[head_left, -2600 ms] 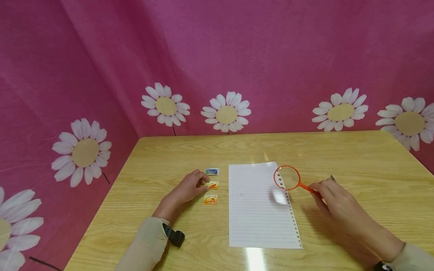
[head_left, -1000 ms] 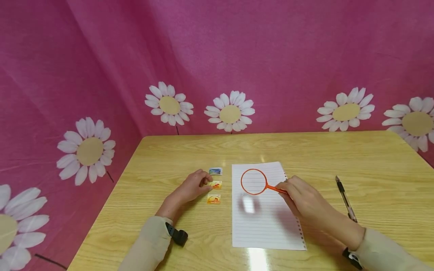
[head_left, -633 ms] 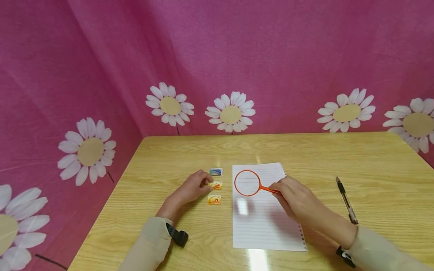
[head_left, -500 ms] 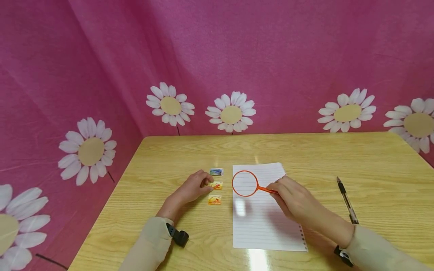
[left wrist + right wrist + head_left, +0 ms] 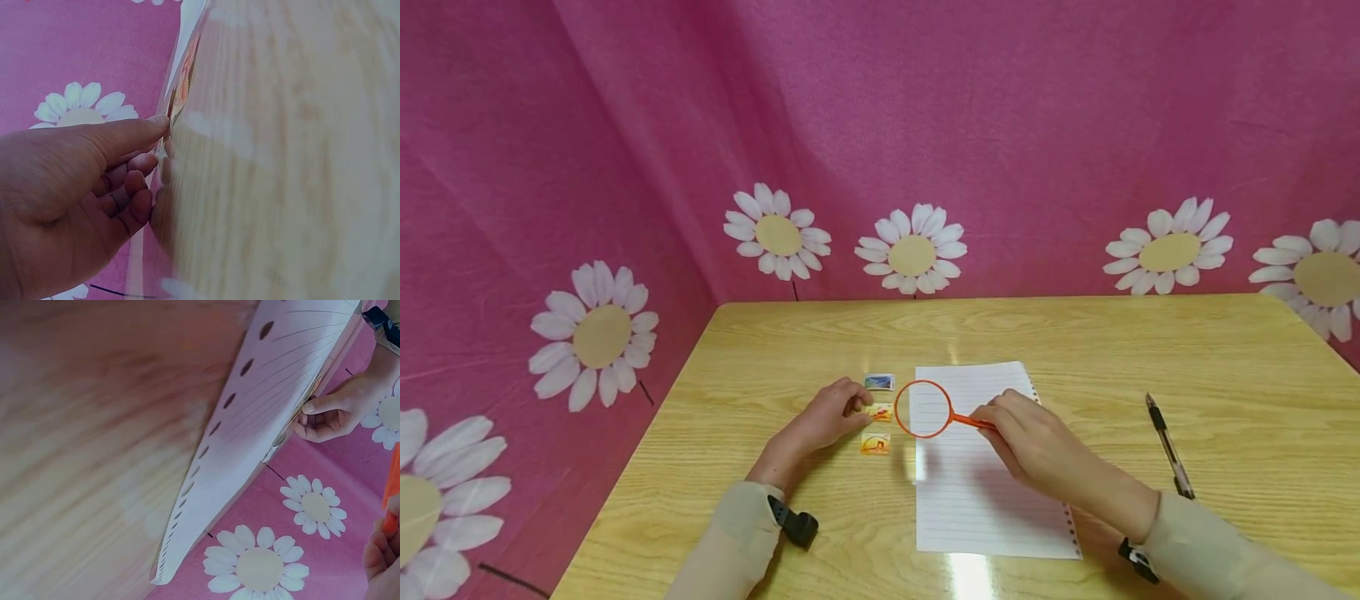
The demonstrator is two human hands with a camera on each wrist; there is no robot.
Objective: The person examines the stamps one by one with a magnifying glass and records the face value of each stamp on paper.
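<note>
My left hand (image 5: pixel 820 419) rests on the table, its thumb and fingertips at the left edge of the middle stamp (image 5: pixel 882 412), which is yellow and red. In the left wrist view, the thumb tip meets the stamp (image 5: pixel 183 87) while the other fingers curl loosely. Behind it lies a blue stamp (image 5: pixel 880 382), and in front a yellow-orange stamp (image 5: pixel 876 443). My right hand (image 5: pixel 1037 442) pinches the handle of an orange magnifying glass (image 5: pixel 966 420), holding it above the table. Its round lens overlaps the left edge of the lined paper (image 5: pixel 985 517), close to the middle stamp.
A black-capped clear pen (image 5: pixel 1168 446) lies right of the paper. The wooden table (image 5: pixel 820 333) ends at a pink curtain (image 5: pixel 1000 125) printed with daisies. Both wrists wear black straps.
My right hand has carried the magnifying glass leftward across the paper to its left edge, beside the stamps. The pen came into full view. My left hand has stayed at the middle stamp.
</note>
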